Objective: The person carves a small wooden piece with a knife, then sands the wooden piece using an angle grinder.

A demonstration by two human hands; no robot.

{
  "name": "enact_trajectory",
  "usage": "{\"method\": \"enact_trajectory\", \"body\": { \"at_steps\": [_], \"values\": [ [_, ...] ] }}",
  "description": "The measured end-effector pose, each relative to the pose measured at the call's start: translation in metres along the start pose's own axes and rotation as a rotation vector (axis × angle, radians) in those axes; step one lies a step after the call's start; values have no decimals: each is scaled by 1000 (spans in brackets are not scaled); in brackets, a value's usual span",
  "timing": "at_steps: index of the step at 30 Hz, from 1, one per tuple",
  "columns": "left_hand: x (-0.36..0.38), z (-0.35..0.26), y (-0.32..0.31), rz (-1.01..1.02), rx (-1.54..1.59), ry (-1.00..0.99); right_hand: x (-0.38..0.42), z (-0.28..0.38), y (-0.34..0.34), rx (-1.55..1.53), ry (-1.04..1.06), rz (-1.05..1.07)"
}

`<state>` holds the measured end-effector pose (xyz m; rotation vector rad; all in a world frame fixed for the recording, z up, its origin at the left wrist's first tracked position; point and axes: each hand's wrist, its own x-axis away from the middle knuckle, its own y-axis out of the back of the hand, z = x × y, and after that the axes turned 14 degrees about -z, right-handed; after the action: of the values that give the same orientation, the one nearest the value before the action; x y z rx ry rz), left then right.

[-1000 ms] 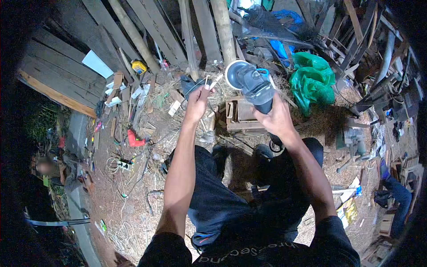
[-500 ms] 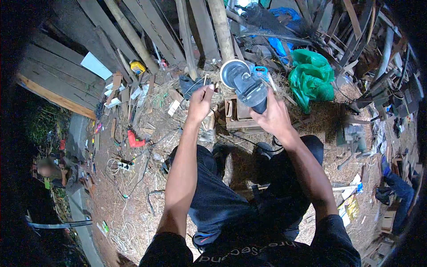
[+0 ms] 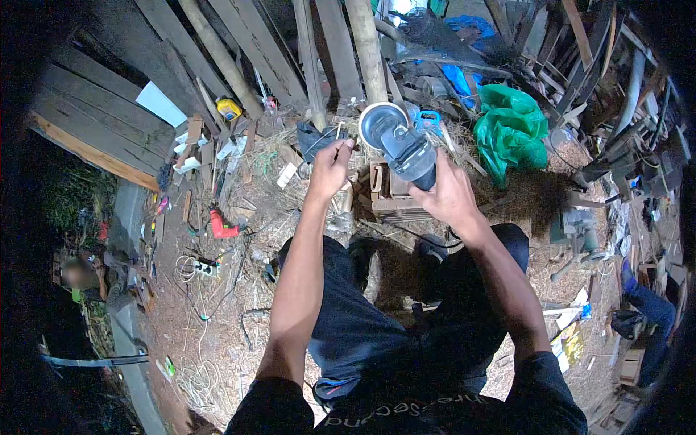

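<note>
My right hand [image 3: 451, 194] is wrapped around the dark handle of an angle grinder [image 3: 410, 154]. The grinder is raised above the ground, its round pale-rimmed disc [image 3: 382, 125] towards the upper left. My left hand [image 3: 330, 170] is closed in a pinch just left of the disc, apart from it. A small dark piece shows at its fingertips, too small to name. Below the grinder stands a stack of brown wooden pieces [image 3: 403, 210], partly covered by the tool and my right hand.
A green plastic bag [image 3: 511, 134] lies at the right. A red power tool [image 3: 222, 226] and a power strip [image 3: 206, 269] with cords lie on the littered ground at left. Planks [image 3: 254, 51] lean behind. Another person [image 3: 119, 279] is at far left.
The view has shifted slightly. The grinder has tilted a little in my right hand, and my left hand keeps its pinch beside the disc.
</note>
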<state>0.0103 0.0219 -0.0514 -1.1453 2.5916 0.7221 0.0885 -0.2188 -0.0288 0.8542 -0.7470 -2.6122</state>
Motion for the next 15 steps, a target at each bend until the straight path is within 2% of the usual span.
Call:
{"method": "enact_trajectory", "body": {
  "at_steps": [6,9,15],
  "values": [
    [-2,10,2,52,-25,-20,-2,3,3,-19,-87,48],
    [0,5,-1,47,-48,-20,-1,-3,-1,-10,-4,-18],
    [-2,3,3,57,-52,-7,-1,1,0,50,-69,66]
  ]
}}
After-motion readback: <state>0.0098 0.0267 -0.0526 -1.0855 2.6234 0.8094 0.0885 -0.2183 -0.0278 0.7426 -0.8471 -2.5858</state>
